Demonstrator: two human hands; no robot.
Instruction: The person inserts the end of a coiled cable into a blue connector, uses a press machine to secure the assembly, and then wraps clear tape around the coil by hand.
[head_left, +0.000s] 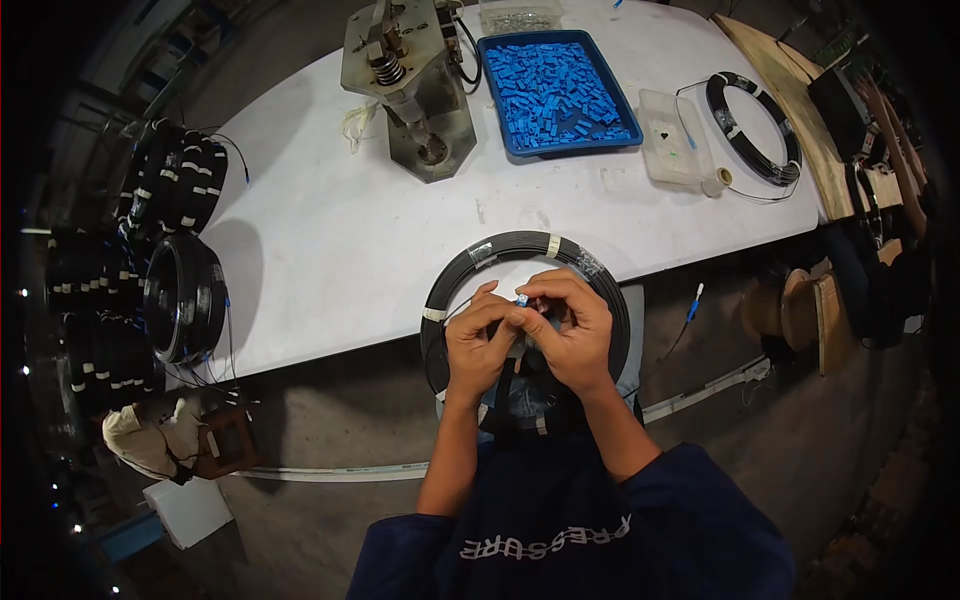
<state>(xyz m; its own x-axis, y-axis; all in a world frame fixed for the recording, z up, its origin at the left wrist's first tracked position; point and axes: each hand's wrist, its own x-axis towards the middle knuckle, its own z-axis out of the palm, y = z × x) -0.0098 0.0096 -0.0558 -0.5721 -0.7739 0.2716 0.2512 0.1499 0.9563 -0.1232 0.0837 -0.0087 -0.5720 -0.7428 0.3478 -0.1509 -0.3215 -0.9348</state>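
My left hand (pixel 478 342) and my right hand (pixel 572 330) meet in front of my body, thumbs and fingers pinched together. Between the fingertips shows a small blue and white cable connector (pixel 521 300), mostly covered by the fingers. Around and beneath both hands is a large coil of black cable (pixel 436 290), bound with white and clear tape. It rests on my lap and against the table's front edge. Beyond the hands, a blue tray (pixel 575 151) holds many small blue plastic clips (pixel 550 90).
A metal press (pixel 430 130) stands at the table's (pixel 330 250) back. Right of the tray are a clear plastic box (pixel 660 150) and another black cable coil (pixel 727 130). Stacked cable coils (pixel 185 300) stand at the left. A loose blue-tipped cable end (pixel 692 305) hangs at right.
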